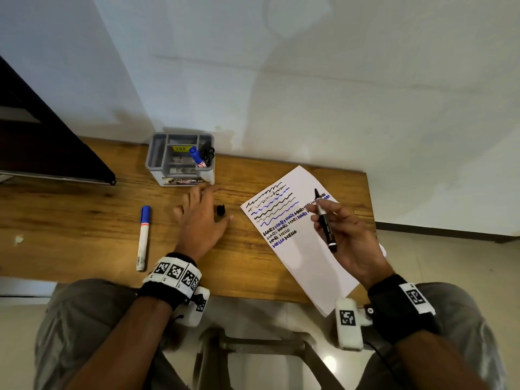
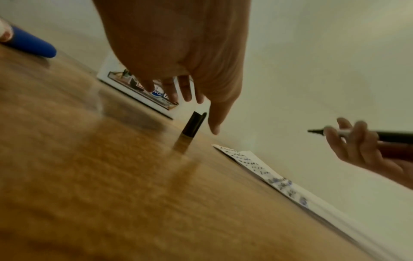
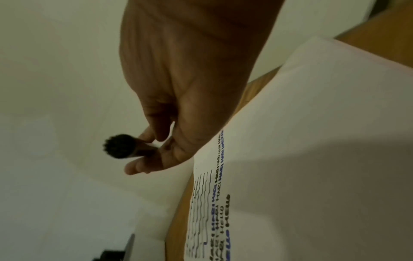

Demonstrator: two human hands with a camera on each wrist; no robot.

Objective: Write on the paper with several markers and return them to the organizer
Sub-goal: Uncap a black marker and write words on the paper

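Both my wrists, with black bands and printed markers, are closest to the camera, above my knees. My right hand [image 1: 347, 232] is lifted over the paper [image 1: 304, 249]; its fingers [image 1: 319, 220] are curled around an uncapped black marker [image 1: 325, 220], whose tip points away from me and does not touch the sheet. On the paper I see wavy black and blue lines and below them some rows of written words. My left hand [image 1: 201, 220] is over the wooden table [image 1: 84, 220], palm down, with fingers spread and almost straight, and it holds nothing. A small black cap [image 1: 221, 210] stands upright on the table just beside this hand, between the thumb and the other fingers; in the left wrist view the nearest fingertip is close to the cap, apart from it. To the left of this hand a white marker with blue cap [image 1: 143, 237] lies on the table. Further back, near the wall, stands the grey organizer [image 1: 180, 159]; in its right compartment are one blue-capped marker [image 1: 196, 156] and some black ones [image 1: 208, 153]. A dark piece of furniture [image 1: 42, 136] fills the left edge.
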